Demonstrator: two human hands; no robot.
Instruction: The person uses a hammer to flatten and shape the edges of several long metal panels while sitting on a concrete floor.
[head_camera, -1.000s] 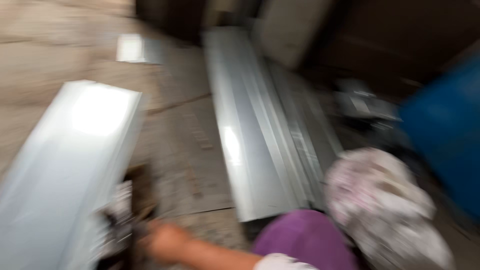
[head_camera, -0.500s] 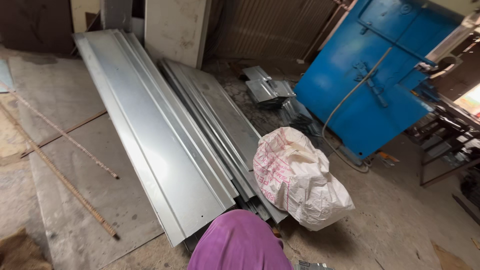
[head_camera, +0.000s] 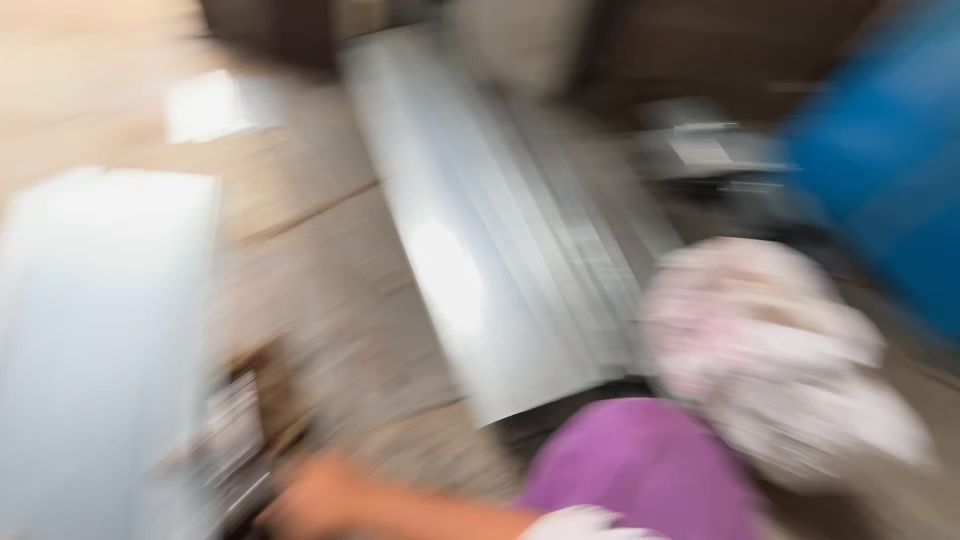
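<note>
One hand (head_camera: 310, 500) reaches beside the long grey sheet-metal panel (head_camera: 95, 340); blur hides its grip. Judgement: steady the panel's end first.

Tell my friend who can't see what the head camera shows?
A very blurry view: one hand reaches low left toward a pale metal sheet. More metal sheets lie on the floor, beside a white sack and something blue.
</note>
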